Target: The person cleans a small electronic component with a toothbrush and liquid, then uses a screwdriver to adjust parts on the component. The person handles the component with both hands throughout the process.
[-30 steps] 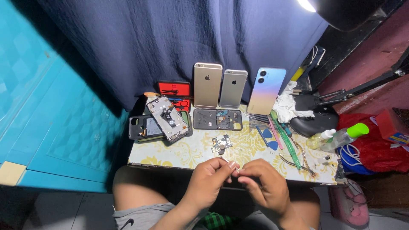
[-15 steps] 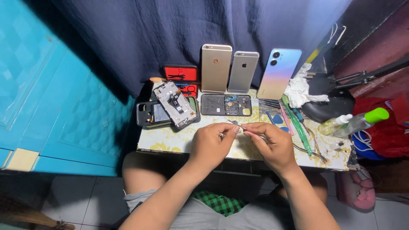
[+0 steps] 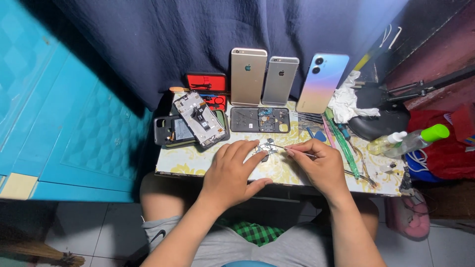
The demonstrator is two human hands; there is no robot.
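1. Head view looks down on a small table [image 3: 198, 160] with a yellow-patterned top, set against a dark blue curtain [image 3: 198, 39].
2. Near the middle of the table lies a small metal phone part [image 3: 265, 147].
3. Left hand [image 3: 232, 173] rests flat, fingers spread, fingertips touching the part's left edge; it grips nothing.
4. Right hand [image 3: 321, 165] has thumb and fingers pinched together on a thin metal tool [image 3: 292, 149], whose tip reaches the part from the right.
5. Far of the part sits a dark phone frame [image 3: 260, 119] lying flat with small components inside.
6. To its left, an opened phone body [image 3: 200, 118] lies tilted over a dark back cover [image 3: 168, 131].
7. Behind that is a red tool case [image 3: 207, 85], open.
8. Three phones lean on the curtain: a gold one [image 3: 248, 76], a silver one [image 3: 280, 80], and a pastel blue-pink one [image 3: 321, 83].
9. On the right stand a clear spray bottle with white nozzle [image 3: 386, 143] and a clear bottle with green cap [image 3: 418, 140]; any labels are too small to tell.
10. White crumpled cloth [image 3: 346, 104] lies far right.
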